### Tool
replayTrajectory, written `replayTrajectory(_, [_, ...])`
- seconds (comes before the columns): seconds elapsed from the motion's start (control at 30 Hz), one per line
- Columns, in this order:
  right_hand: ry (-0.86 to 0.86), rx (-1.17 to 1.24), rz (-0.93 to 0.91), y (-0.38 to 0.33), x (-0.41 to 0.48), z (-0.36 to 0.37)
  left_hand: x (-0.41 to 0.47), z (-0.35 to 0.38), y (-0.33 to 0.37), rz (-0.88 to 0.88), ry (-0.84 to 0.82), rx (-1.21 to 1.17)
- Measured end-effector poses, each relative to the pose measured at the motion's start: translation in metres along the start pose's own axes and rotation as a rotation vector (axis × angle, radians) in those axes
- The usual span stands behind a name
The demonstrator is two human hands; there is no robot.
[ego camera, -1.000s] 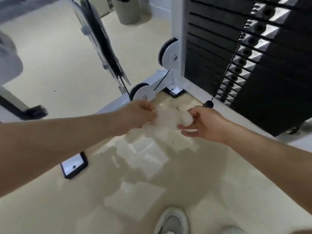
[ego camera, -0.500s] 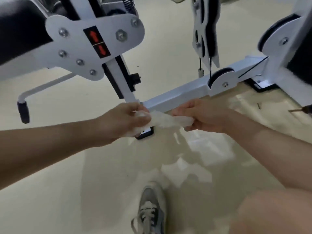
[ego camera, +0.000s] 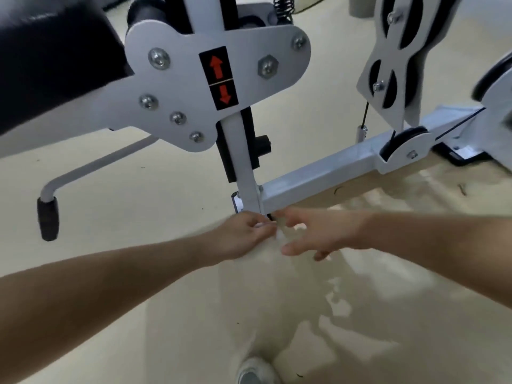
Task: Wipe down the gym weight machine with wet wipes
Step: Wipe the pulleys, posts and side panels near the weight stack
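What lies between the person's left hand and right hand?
In the head view, a small, blurred white wet wipe, pinched by the left hand, sits in the gap before the spread right hand.

- Two forearms show, one on each side, both bare along all of their visible length, with no cuff showing.
- The left hand (ego camera: 243,236) and the right hand (ego camera: 321,238) are bare as well.
- One shoe (ego camera: 253,374) shows on the floor at the bottom edge of the view: a grey trainer with a paler, whitish toe, too blurred for its details to be read.
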State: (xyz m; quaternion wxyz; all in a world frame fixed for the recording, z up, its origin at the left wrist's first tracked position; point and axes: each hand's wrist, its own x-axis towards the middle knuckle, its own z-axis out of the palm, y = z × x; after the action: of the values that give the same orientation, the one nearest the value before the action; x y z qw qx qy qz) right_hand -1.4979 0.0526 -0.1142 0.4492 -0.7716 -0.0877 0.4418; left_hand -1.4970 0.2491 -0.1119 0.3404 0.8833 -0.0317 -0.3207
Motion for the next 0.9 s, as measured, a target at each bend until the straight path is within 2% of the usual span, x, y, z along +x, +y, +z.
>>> replayTrajectory(0.1, [0.021, 0.290, -0.071, 0.000, 0.030, 0.025, 0.014, -0.016, -0.006, 0.036, 0.042, 0.047])
replayTrajectory(0.17, [0.122, 0.342, -0.023, 0.009, 0.044, 0.035, 0.023, -0.026, -0.020, 0.009, 0.089, 0.136])
replayTrajectory(0.27, [0.247, -0.039, 0.058, 0.020, 0.061, 0.031, 0.041, -0.038, -0.049, -0.026, 0.064, 0.278])
replayTrajectory(0.33, [0.289, -0.188, 0.076, 0.018, 0.061, 0.015, 0.052, -0.040, -0.061, -0.064, 0.041, 0.299])
replayTrajectory(0.4, [0.332, -0.246, 0.104, 0.011, 0.055, -0.004, 0.062, -0.037, -0.068, -0.122, 0.088, 0.232])
replayTrajectory(0.53, [0.305, -0.323, 0.079, -0.003, 0.052, -0.019, 0.080, -0.006, -0.083, -0.189, 0.246, -0.066])
replayTrajectory(0.63, [0.352, -0.187, 0.044, 0.008, 0.063, -0.010, 0.091, 0.014, -0.104, -0.277, 0.375, -0.186])
replayTrajectory(0.77, [0.451, 0.362, 0.100, 0.055, 0.114, 0.010, 0.111, 0.030, -0.139, -0.409, 0.539, -0.259])
replayTrajectory(0.83, [0.484, 0.543, 0.120, 0.071, 0.136, 0.020, 0.120, 0.038, -0.149, -0.443, 0.622, -0.367])
replayTrajectory(0.87, [0.489, 0.589, 0.095, 0.076, 0.145, 0.025, 0.123, 0.041, -0.153, -0.469, 0.680, -0.370])
replayTrajectory(0.9, [0.507, 0.595, 0.042, 0.081, 0.151, 0.030, 0.123, 0.044, -0.155, -0.474, 0.772, -0.263])
